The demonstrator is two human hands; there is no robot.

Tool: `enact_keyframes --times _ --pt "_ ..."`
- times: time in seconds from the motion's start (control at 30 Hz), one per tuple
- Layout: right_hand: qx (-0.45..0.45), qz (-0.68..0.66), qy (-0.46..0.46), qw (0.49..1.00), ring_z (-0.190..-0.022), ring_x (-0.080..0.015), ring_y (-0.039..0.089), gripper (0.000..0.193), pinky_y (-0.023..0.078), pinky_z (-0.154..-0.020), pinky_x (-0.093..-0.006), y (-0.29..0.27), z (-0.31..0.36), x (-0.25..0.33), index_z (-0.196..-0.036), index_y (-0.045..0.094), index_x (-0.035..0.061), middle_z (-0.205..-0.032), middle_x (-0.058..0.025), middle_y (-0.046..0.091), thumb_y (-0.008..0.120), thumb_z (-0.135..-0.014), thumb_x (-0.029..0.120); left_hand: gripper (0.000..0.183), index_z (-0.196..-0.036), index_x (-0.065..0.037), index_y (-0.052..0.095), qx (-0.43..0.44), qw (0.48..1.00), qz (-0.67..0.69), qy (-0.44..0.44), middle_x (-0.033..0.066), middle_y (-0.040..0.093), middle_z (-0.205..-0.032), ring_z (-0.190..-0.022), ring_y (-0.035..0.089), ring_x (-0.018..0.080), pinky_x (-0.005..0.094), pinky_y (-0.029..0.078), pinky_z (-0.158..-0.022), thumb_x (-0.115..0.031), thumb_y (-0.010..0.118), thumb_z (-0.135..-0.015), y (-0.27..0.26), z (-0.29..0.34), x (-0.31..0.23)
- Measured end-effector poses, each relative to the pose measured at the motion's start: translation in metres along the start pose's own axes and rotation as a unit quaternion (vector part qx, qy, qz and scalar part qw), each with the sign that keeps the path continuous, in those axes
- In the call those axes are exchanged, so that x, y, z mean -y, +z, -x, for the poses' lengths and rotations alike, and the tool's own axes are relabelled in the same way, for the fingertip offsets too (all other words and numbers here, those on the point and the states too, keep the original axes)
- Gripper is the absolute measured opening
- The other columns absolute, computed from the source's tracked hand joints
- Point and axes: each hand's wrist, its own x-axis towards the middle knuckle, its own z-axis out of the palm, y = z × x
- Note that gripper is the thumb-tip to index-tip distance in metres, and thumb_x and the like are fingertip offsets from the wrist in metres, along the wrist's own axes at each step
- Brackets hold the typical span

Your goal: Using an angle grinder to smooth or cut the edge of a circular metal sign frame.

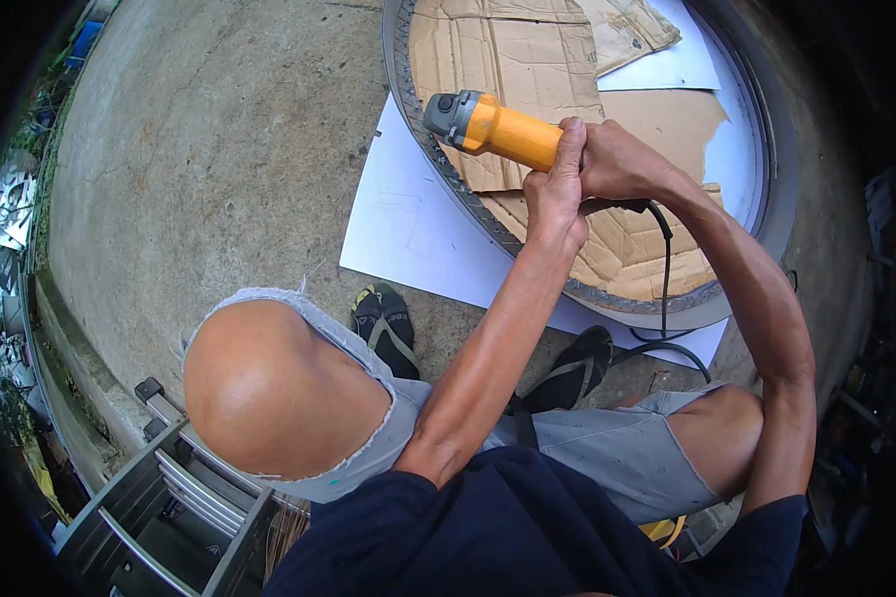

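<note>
shirt (pixel 528 532) foremost, tool (pixel 516 135) overhangs ring (pixel 782 179) enclosing cardboard (pixel 513 50).

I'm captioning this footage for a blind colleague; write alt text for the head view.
A person's left hand and right hand hold a yellow-and-grey power tool over a large grey ring with cardboard inside. A white sheet sticks out beneath it on concrete.

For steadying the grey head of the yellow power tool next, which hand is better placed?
Probably the left hand: it is at the rear of the yellow power tool and closer to the grey head. The right hand is farther from that head.
</note>
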Motion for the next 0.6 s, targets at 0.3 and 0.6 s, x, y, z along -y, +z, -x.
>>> enact_keyframes --times 0.3,0.6 --pt "0.000 -0.004 -0.017 1.000 -0.078 -0.0418 0.071 0.039 0.057 -0.074 -0.0471 0.012 -0.010 -0.008 -0.095 0.070 -0.0023 -0.083 -0.0263 0.071 0.071 -0.075 0.031 0.071 -0.132 -0.002 0.053 0.006 0.999 -0.012 0.031 0.0131 0.062 -0.122 -0.114 0.063 0.0274 0.0550 0.057 -0.094 -0.046 0.082 -0.085 -0.010 -0.008 0.007" --pt "-0.008 0.017 -0.011 1.000 -0.075 -0.0428 0.071 0.038 0.056 -0.071 -0.0481 0.011 -0.013 -0.009 -0.094 0.069 -0.0032 -0.080 -0.0268 0.071 0.069 -0.076 0.030 0.064 -0.125 0.002 0.059 -0.010 0.999 0.026 0.020 0.0076 0.065 -0.112 -0.100 0.065 0.0156 0.0319 0.055 -0.091 -0.039 0.086 -0.084 -0.006 -0.008 0.004"
